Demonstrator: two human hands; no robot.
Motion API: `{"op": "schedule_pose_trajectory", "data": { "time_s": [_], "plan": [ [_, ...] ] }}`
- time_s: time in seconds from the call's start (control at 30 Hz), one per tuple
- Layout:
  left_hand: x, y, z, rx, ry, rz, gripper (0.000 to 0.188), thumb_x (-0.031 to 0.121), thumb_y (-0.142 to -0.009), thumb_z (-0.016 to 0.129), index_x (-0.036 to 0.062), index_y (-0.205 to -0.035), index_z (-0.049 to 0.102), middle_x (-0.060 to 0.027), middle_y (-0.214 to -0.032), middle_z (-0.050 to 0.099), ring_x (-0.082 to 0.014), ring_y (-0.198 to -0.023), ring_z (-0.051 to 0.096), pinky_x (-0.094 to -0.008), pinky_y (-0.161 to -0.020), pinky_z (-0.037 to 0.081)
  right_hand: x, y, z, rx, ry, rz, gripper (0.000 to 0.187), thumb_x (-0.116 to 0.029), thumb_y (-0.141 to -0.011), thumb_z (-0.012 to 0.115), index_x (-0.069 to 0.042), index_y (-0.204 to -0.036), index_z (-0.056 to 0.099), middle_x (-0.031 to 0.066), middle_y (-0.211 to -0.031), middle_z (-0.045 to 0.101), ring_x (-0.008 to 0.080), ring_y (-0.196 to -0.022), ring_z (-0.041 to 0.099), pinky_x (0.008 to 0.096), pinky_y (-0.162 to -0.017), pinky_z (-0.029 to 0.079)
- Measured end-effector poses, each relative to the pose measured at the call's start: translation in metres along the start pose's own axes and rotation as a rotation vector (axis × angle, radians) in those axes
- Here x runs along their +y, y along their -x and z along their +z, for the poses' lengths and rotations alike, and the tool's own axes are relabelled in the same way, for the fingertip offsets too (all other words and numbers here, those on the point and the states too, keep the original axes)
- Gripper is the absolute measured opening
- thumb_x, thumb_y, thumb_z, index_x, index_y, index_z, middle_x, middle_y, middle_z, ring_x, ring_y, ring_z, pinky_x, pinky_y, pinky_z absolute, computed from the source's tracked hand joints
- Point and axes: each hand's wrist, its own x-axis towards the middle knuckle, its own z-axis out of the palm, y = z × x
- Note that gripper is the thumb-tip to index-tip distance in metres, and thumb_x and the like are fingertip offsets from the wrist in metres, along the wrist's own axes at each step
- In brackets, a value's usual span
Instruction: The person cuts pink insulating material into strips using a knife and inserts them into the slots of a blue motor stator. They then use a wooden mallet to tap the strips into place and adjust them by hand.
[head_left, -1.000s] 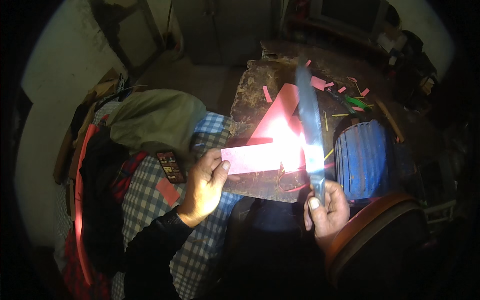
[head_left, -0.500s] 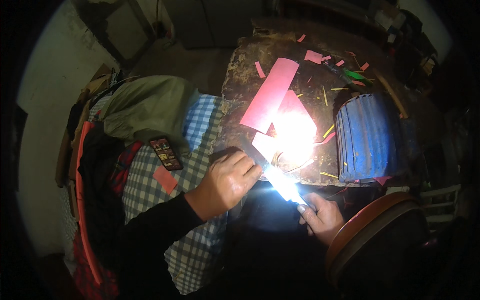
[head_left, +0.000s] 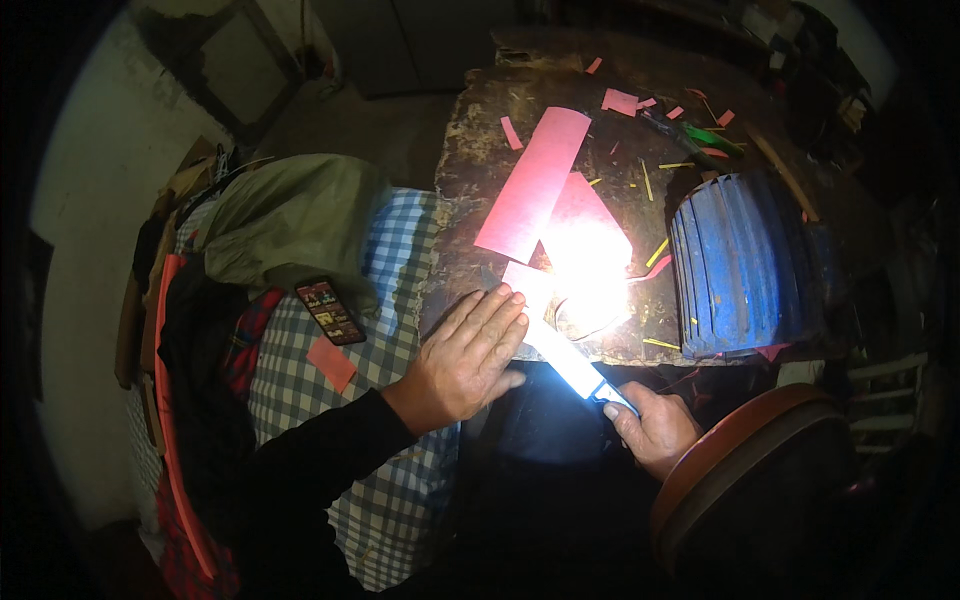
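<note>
A wide-bladed knife (head_left: 566,362) lies slantwise over the near edge of the wooden table, its blade bright with glare. My right hand (head_left: 656,426) is closed round its dark handle. With fingers stretched out and together, my left hand (head_left: 463,358) rests over the far part of the blade, hiding some of it. Beyond the fingertips are a small pink piece (head_left: 530,283), a long pink sheet (head_left: 533,185) and a wider pink sheet (head_left: 583,215), partly washed out by the light. Beside the blade is a pale curved thing whose kind I cannot make out.
A blue ribbed block (head_left: 728,270) stands at the table's right. Pink scraps (head_left: 620,101), thin yellow strips and a green-handled tool (head_left: 712,140) lie farther back. At left, checked cloth (head_left: 400,350) bears a phone (head_left: 330,311) and an olive cloth (head_left: 295,215).
My left hand's curled fingers have straightened and now lie flat over the blade. The knife and my right hand have shifted slightly to the right.
</note>
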Motion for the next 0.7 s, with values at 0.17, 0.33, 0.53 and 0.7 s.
{"op": "schedule_pose_trajectory", "data": {
  "time_s": [0.17, 0.33, 0.53, 0.7],
  "plan": [
    [0.002, 0.012, -0.003, -0.169, -0.052, 0.004, 0.098, 0.041, -0.09, 0.092, -0.0012, -0.168, 0.052, -0.0284, -0.176, 0.047, -0.0441, -0.167, 0.042, -0.0609, -0.136, 0.035, -0.006, -0.003, -0.002, -0.066, -0.053, 0.035, 0.025, -0.024, -0.117, 0.067, 0.0, -0.115, 0.071, 0.0168, -0.074, 0.072, 0.0309, -0.065, 0.074, 0.0468, -0.067, 0.054],
    [0.004, 0.012, -0.001, -0.187, -0.026, -0.026, 0.11, 0.038, -0.083, 0.098, -0.0017, -0.171, 0.045, -0.0304, -0.176, 0.044, -0.0474, -0.168, 0.039, -0.0635, -0.136, 0.034, -0.016, -0.005, 0.005, -0.039, -0.001, 0.013, 0.027, -0.023, -0.117, 0.065, 0.002, -0.123, 0.071, 0.0233, -0.081, 0.073, 0.034, -0.067, 0.075, 0.0486, -0.067, 0.055],
    [0.019, 0.01, 0.0, -0.16, -0.033, -0.069, 0.119, 0.044, -0.081, 0.098, -0.0093, -0.17, 0.042, -0.036, -0.174, 0.044, -0.0518, -0.167, 0.038, -0.0654, -0.136, 0.033, -0.014, -0.009, 0.035, -0.081, -0.129, 0.035, 0.034, -0.021, -0.115, 0.066, 0.005, -0.137, 0.061, 0.035, -0.094, 0.074, 0.0535, -0.094, 0.076, 0.0581, -0.083, 0.057],
    [0.02, 0.008, -0.002, -0.192, -0.038, -0.077, 0.117, 0.046, -0.079, 0.099, -0.0117, -0.166, 0.047, -0.0382, -0.174, 0.044, -0.0539, -0.166, 0.04, -0.063, -0.137, 0.032, -0.004, 0.024, 0.075, -0.08, 0.068, -0.009, 0.033, -0.023, -0.113, 0.071, 0.002, -0.128, 0.058, 0.0352, -0.086, 0.075, 0.0494, -0.077, 0.08, 0.057, -0.065, 0.062]
  ]
}}
